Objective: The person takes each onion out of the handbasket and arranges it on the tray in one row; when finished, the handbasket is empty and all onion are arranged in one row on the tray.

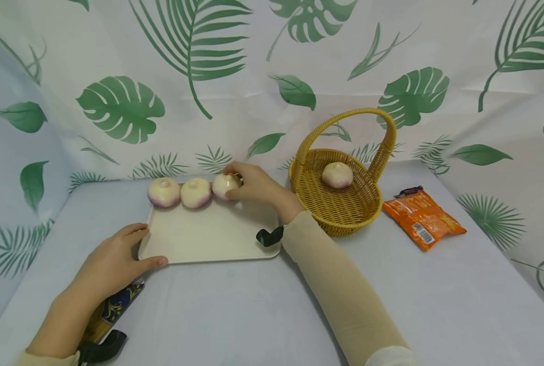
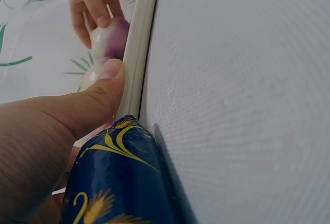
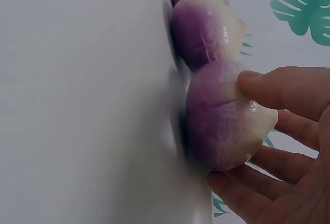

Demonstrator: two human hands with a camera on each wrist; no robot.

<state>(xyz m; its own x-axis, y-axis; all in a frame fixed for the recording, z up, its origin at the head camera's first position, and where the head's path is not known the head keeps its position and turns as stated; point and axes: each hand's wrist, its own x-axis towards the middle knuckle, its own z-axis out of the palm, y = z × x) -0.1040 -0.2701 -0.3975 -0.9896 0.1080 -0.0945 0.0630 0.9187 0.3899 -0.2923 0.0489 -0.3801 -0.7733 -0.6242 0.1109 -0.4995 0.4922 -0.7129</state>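
Three white-and-purple onions stand in a row along the back of a cream tray (image 1: 208, 239): a left onion (image 1: 164, 192), a middle onion (image 1: 196, 193) and a right onion (image 1: 223, 187). My right hand (image 1: 258, 185) grips the right onion, thumb on its near side and fingers round the far side. In the right wrist view this onion (image 3: 221, 121) sits close against its neighbour (image 3: 206, 31), low over the tray. At the tray's front left corner, my left hand (image 1: 114, 262) holds the edge, its thumb (image 2: 105, 92) along the front rim.
Right of the tray stands a yellow woven basket (image 1: 336, 218) with a tall handle and one onion (image 1: 338, 175) inside. Farther right lies an orange packet (image 1: 422, 218). A dark blue packet with gold patterns (image 1: 122, 302) lies partly hidden under my left wrist.
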